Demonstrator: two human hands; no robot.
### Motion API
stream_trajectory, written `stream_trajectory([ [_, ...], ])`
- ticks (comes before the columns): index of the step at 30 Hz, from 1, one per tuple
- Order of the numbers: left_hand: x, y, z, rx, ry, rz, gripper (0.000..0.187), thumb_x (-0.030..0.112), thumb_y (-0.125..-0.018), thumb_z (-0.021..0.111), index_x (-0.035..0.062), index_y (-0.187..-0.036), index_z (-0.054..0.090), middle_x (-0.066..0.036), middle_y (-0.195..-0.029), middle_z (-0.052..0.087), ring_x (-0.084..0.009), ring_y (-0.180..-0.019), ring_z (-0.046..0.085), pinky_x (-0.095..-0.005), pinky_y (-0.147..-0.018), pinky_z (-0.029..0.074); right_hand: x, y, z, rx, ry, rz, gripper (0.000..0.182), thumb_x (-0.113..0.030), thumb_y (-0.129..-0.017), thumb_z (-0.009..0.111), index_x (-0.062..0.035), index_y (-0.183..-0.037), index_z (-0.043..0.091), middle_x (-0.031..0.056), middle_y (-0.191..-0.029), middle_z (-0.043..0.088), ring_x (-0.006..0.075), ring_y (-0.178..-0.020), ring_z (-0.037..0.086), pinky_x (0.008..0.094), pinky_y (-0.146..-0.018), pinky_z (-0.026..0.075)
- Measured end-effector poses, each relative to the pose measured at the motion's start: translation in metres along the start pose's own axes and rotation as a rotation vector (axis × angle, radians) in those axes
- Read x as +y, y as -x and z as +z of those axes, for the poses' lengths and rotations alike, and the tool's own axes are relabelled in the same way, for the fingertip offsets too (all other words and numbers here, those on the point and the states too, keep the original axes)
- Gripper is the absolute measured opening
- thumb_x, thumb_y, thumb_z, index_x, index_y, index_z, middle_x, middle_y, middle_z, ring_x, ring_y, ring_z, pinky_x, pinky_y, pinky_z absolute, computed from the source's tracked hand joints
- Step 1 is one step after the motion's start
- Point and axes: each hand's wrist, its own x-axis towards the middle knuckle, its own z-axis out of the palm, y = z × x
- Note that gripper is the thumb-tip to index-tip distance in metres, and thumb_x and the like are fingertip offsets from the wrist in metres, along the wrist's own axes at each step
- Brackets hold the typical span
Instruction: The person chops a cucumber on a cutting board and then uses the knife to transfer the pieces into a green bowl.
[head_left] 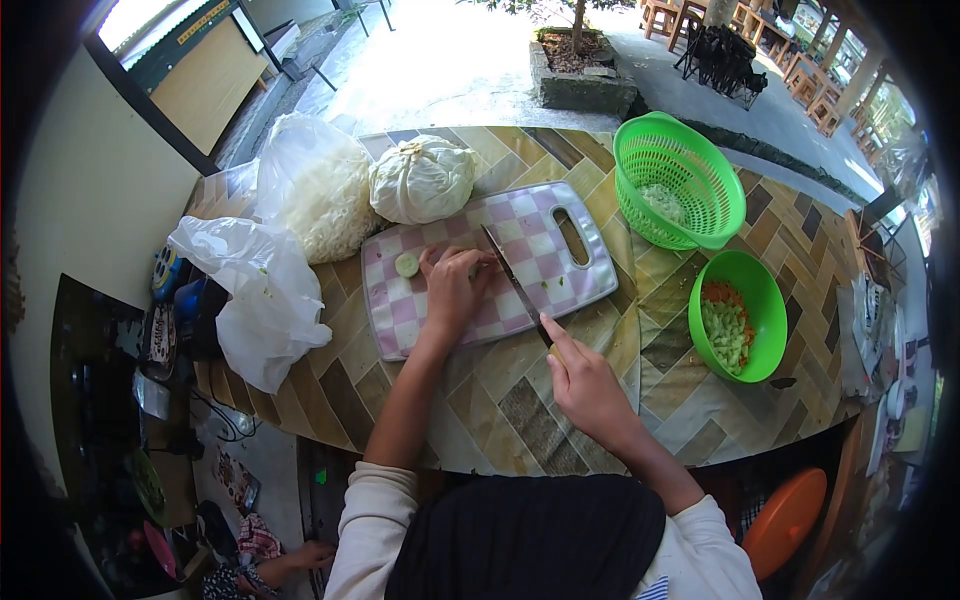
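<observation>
A pink and white checkered cutting board (pixel 520 215) lies on the patterned tabletop. My right hand (pixel 588 385) is closed round the handle of a knife (pixel 512 274), whose blade slants over the board. Left of the blade, my left hand (pixel 458 285) rests on the board with bent fingers; what they hold, if anything, is mostly hidden. Beside it sits a pale round vegetable piece (pixel 407 265). A whole cabbage (pixel 422 180) touches the board's back edge.
Plastic bags (pixel 250 320) with pale shreds (pixel 325 200) lie at the left. At the right are a green colander (pixel 725 190) and a green bowl (pixel 770 315) of chopped vegetables. Another person's arm (pixel 295 565) shows at the lower left, near an orange stool (pixel 787 522) far right.
</observation>
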Motion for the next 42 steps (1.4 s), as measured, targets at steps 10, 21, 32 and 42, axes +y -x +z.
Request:
stream_trajectory([
  [10,0.003,0.0,-0.005,-0.018,-0.018,-0.015,0.011,0.021,-0.084,0.071,0.0141,-0.092,0.075,-0.004,-0.094,0.073,-0.0234,-0.103,0.064,-0.0494,-0.109,0.024,0.003,0.0,0.005,-0.007,0.067,-0.013,0.054,-0.009,-0.097,0.051,-0.0062,-0.149,0.037,0.0245,-0.095,0.06,0.0427,-0.084,0.063,0.05,-0.076,0.05],
  [21,0.0,0.001,-0.001,-0.01,-0.031,-0.002,0.01,0.02,-0.084,0.071,0.0137,-0.091,0.072,0.0,-0.093,0.072,-0.0197,-0.102,0.064,-0.0506,-0.109,0.023,0.004,-0.001,0.007,-0.04,0.096,0.003,0.057,-0.008,-0.097,0.051,-0.0075,-0.151,0.034,0.0246,-0.094,0.059,0.0435,-0.083,0.063,0.0504,-0.074,0.05],
  [32,-0.001,0.001,0.0,-0.034,-0.005,-0.045,0.01,0.017,-0.083,0.071,0.0145,-0.093,0.073,-0.001,-0.093,0.072,-0.0192,-0.102,0.064,-0.0518,-0.108,0.024,0.013,-0.007,0.017,-0.042,0.07,-0.006,0.058,-0.006,-0.096,0.051,-0.0066,-0.151,0.033,0.0268,-0.093,0.059,0.0451,-0.08,0.062,0.051,-0.073,0.05],
  [42,-0.001,0.003,0.002,0.032,-0.022,-0.004,0.01,0.019,-0.083,0.072,0.0156,-0.093,0.072,0.0,-0.097,0.071,-0.0205,-0.104,0.063,-0.051,-0.108,0.024,0.015,0.0,0.004,-0.026,0.023,0.001,0.055,-0.006,-0.096,0.05,-0.0053,-0.149,0.036,0.0273,-0.098,0.06,0.0458,-0.087,0.062,0.0517,-0.078,0.049],
])
